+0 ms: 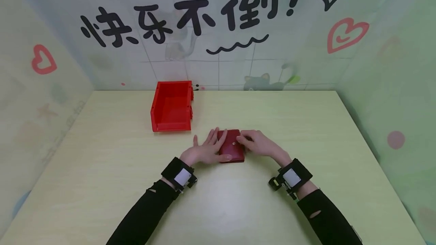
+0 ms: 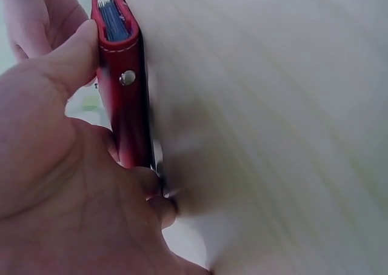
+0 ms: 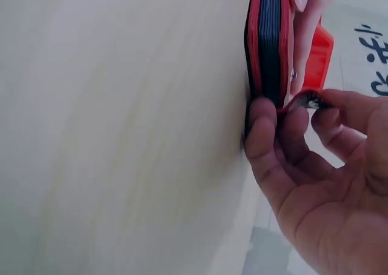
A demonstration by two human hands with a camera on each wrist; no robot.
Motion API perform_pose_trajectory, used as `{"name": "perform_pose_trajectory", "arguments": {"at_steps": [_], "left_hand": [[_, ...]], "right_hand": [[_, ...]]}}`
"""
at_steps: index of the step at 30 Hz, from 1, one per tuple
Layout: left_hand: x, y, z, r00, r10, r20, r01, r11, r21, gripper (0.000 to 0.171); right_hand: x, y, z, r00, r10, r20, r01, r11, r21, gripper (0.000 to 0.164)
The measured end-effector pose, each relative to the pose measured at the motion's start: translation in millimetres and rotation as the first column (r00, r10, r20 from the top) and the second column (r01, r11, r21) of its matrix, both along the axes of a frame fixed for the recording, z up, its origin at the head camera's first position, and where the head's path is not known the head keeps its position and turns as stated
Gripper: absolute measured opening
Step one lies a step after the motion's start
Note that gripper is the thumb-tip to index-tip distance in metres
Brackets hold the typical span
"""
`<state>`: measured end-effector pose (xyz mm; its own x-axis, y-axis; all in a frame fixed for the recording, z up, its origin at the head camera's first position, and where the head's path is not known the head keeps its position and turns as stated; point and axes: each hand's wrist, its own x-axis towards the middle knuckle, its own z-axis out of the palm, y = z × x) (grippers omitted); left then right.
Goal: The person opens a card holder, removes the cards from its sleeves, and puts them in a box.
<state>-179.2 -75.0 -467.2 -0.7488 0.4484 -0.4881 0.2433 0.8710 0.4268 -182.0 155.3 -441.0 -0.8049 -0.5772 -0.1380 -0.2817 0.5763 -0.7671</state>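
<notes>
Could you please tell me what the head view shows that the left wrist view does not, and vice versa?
Only the head view shows the bin and the black sleeves. Only the left wrist view shows the edges of the sheets inside the wallet. Both show the wallet, its snap, the table, the left hand and the right hand.
</notes>
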Motion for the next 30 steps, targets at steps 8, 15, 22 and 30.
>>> {"name": "perform_pose_trajectory", "arguments": {"at_steps": [8, 15, 22, 30], "left_hand": [[5.3, 8.1, 5.5, 1.000, 0.007, -0.008, -0.007, 0.999, 0.041, 0.101], [15.3, 11.4, 29.4, 0.993, 0.084, -0.082, -0.071, 0.986, 0.152, 0.100], [13.7, 12.8, 34.6, 0.981, 0.144, -0.127, -0.119, 0.975, 0.187, 0.099], [12.0, 19.3, 40.4, 0.961, 0.127, -0.245, -0.079, 0.978, 0.195, 0.095]], "right_hand": [[-6.6, 29.1, -4.1, 0.992, -0.085, 0.090, 0.089, 0.995, -0.047, 0.020], [-9.0, 42.3, -1.3, 0.997, -0.081, -0.007, 0.081, 0.995, 0.062, 0.010], [-11.4, 42.9, -4.5, 0.992, -0.022, -0.128, 0.035, 0.994, 0.102, 0.035], [-17.4, 45.8, -2.7, 0.998, 0.064, 0.018, -0.066, 0.982, 0.176, 0.072]]}}
